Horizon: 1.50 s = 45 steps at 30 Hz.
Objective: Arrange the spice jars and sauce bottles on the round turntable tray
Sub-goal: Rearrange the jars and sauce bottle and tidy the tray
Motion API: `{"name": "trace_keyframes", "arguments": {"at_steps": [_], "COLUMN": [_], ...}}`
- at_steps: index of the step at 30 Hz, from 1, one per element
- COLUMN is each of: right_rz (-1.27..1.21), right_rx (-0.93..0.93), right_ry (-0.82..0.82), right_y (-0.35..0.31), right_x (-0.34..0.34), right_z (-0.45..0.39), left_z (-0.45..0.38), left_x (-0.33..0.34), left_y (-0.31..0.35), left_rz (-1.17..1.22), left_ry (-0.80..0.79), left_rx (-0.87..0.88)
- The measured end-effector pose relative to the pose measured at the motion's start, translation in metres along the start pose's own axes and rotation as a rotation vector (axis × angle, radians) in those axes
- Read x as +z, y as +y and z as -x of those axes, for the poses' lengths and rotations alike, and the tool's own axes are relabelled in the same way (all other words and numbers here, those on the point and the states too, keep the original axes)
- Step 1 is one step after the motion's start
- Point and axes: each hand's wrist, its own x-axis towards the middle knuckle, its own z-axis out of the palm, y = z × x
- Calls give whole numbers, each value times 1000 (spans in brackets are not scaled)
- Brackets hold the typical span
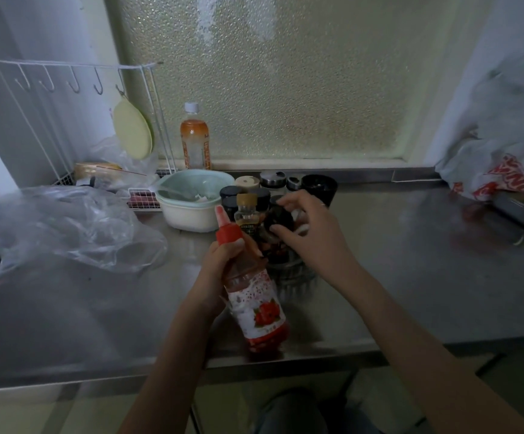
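My left hand (223, 267) grips a red-capped sauce bottle (254, 296) by its neck and holds it tilted above the steel counter. My right hand (307, 233) reaches over a cluster of dark-lidded spice jars (260, 195), its fingers curled around one dark jar (281, 219). A small amber bottle with a cork-coloured cap (247, 211) stands between the two hands. The jars stand on a clear turntable tray (295, 277), mostly hidden by the hands and jars. Behind the cluster are a beige-lidded jar (247, 183), a metal-lidded jar (273, 179) and a black cup (319, 186).
A mint and white bowl (191, 202) sits left of the jars. Crumpled clear plastic (66, 227) covers the left counter. An orange drink bottle (195, 142) stands by the frosted window. A white wire rack (75, 76) is at the back left, plastic bags (498, 173) at the right.
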Motion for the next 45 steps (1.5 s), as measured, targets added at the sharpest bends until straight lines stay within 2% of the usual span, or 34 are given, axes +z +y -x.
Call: {"name": "trace_keyframes", "arguments": {"at_steps": [5, 8, 12, 14, 17, 21, 24, 27, 29, 33, 36, 39, 43, 45], "right_rz": [-32, -3, -76, -152, -48, -85, -150, -296, -325, -255, -238, -165, 14, 49], "right_rx": [-106, -133, -184, -128, -34, 94, 156, 252, 267, 284, 239, 218, 309, 356], "right_ry": [-10, 7, 204, 104, -58, -23, 101, 320, 371, 332, 346, 259, 235, 277], "right_y": [-5, 0, -12, -24, -29, -26, -27, -14, 3, 24, 26, 33, 42, 35], "right_x": [16, 25, 25, 26, 41, 47, 23, -14, -25, -11, -2, 9, 15, 15], "right_z": [-5, -3, 16, 37, 72, 83, 83, 72, 58, 37, 27, 26, 26, 29], "left_z": [2, 1, 1, 2, 3, 1, -2, -3, -5, -10, -10, -11, -14, -19], "left_x": [5, 3, -4, -1, 2, 2, 0, -1, 2, -1, -4, -5, -4, -4], "left_y": [3, 2, -3, -6, -8, -12, -13, -13, -17, -29, -32, -33, -36, -39], "left_rz": [141, 140, 119, 50, -102, -258, -371, -488, -630, -928, -953, -996, -999, -1001], "left_ry": [80, 112, 217, 320, 434, 385, 389, 478, 517, 554, 544, 544, 577, 605], "left_rx": [85, 147, 199, 254, 322, 360, 413, 333, 250, 241, 206, 206, 162, 124]}}
